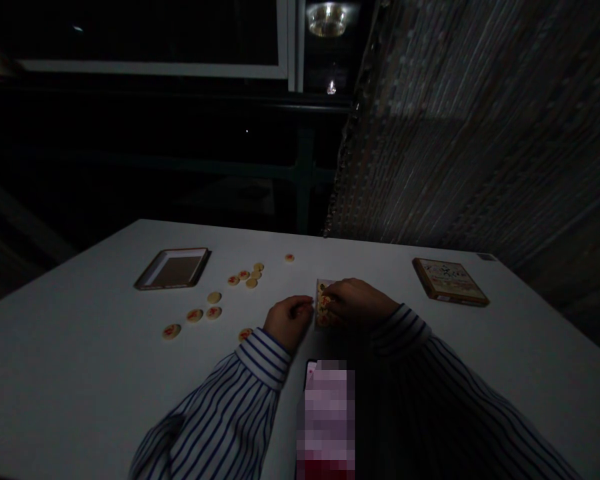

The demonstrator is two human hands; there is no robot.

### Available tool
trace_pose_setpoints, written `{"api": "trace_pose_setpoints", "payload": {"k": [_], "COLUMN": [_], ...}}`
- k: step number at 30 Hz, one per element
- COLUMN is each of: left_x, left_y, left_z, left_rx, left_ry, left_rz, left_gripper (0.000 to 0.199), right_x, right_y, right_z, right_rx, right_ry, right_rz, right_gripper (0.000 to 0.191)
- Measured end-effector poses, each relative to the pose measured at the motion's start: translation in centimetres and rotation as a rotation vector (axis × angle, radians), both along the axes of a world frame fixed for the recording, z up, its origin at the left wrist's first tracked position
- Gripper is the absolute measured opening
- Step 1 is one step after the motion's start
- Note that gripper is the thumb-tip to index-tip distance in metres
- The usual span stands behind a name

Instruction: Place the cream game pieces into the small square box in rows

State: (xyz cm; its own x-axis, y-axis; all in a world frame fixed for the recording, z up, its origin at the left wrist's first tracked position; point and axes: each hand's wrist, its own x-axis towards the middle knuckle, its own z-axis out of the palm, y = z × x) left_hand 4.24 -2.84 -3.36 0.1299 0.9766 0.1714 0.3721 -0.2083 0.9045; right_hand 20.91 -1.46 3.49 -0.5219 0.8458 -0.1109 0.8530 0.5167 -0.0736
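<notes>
I am seeing the small, pale, rectangular tray (pixel 319 285) sitting on the white table (pixel 80 367) between the two hands, and it is holding round, cream-coloured discs (pixel 324 302) with red markings. The left hand (pixel 289 323) is curling its fingers in at the tray's left edge; I am failing to make out whether it is pinching anything. The right hand (pixel 363 302) is reaching over the tray from the right, its bent fingers pressing close above the discs, and I cannot tell whether they are gripping one. That hand is blocking my view of the tray's right part. Loose, round, cream-coloured pieces (pixel 195 315), several of them marked in red, are lying scattered to the left, one of them being partly hidden by the blue-and-white striped left cuff (pixel 265 357). Beyond them a shallow, brown-edged open box (pixel 177 270) is resting far left, while a flat, brown box with a printed top (pixel 451 281) is lying well off to the right. A dark-edged phone (pixel 309 371), mostly pixelated, is lying nearer, between the forearms.
</notes>
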Motion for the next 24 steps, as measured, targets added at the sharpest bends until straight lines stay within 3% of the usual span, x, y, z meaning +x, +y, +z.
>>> {"api": "trace_pose_setpoints", "payload": {"k": [8, 24], "left_x": [0.11, 0.15], "left_y": [-0.12, -0.09], "left_z": [-0.06, -0.13], "left_rx": [-0.002, -0.002], "left_ry": [-0.003, -0.013], "left_rz": [0.01, -0.006], "left_gripper": [0.023, 0.023], "right_x": [-0.3, -0.17], "right_y": [-0.33, -0.11], "right_z": [0.28, -0.18], "right_rx": [-0.021, 0.046], "right_ry": [-0.041, -0.081], "right_rz": [-0.032, 0.031], "right_gripper": [0.03, 0.029]}}
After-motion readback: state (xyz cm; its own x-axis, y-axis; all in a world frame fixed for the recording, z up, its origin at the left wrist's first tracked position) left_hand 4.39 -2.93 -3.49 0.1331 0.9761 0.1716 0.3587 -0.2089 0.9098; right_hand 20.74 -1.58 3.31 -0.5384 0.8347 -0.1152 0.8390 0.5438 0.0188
